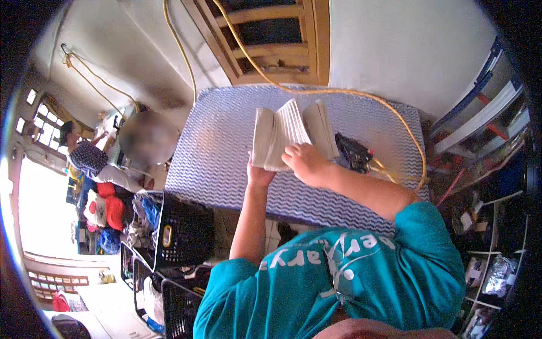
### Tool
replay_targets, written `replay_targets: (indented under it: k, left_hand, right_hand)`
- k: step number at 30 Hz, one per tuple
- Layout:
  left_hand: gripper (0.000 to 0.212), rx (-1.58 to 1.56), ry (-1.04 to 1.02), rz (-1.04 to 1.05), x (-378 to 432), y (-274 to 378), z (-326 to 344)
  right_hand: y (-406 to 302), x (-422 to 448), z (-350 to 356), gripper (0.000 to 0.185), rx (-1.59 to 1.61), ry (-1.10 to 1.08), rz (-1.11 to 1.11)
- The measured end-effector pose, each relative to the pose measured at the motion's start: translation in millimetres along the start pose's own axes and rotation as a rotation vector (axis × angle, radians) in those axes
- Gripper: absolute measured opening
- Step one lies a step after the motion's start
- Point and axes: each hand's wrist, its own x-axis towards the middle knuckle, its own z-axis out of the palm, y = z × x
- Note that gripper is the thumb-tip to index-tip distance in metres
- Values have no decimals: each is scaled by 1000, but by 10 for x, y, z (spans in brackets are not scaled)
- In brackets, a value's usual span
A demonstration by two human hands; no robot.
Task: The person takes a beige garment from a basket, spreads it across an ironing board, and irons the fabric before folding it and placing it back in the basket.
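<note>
Below me lies a stack of cream-coloured folded sheets [266, 135], cloth or paper, its layers fanned into ridges at the middle. My left hand [260, 174] grips the near left corner from beneath. My right hand [308, 164] rests on the near edge of the fanned layers, fingers curled in; the fingertips are partly hidden. Just right of the ridges, a further cream folded part [320, 127] lies on the table, and whether it joins the stack I cannot tell. A blurred black object [355, 151] sits beyond my right forearm, close to a yellow cord [383, 99].
The table [220, 140] wears a blue-and-white wavy-patterned cover. Black plastic crates [186, 231] holding bags stand at the left. A person [91, 159] is farther left, near a window. Metal shelving [491, 254] is at the right; a wooden-framed opening [319, 42] lies beyond the table.
</note>
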Motion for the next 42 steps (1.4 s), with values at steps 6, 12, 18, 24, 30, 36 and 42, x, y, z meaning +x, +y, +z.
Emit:
replay_targets:
  k: [6, 12, 18, 24, 30, 36, 42]
  left_hand:
    - [47, 376, 614, -98, -1071, -129, -894]
    - [33, 1237, 604, 50, -1354, -198, -846]
    - [39, 2297, -119, 252, -542, -782, -544]
    - [69, 2608, -65, 126, 83, -1186, -448]
    - [78, 2527, 106, -83, 195, -1114, -564]
    - [42, 1686, 437, 373, -148, 281, -1005]
    - [29, 1325, 860, 345, -1012, 1257, -1027]
  right_hand:
    - [-372, -1274, 611, 14, 281, -310, 243]
    - [134, -1346, 537, 13, 344, -247, 607]
    - [1012, -989, 346, 16, -199, 223, 630]
    - [1487, -969, 572, 44, -183, -265, 1046]
    - [1608, -1039, 552, 53, -2, -200, 960]
    - [1151, -650, 22, 51, 83, -185, 810]
    - [362, -349, 308, 45, 198, -42, 518]
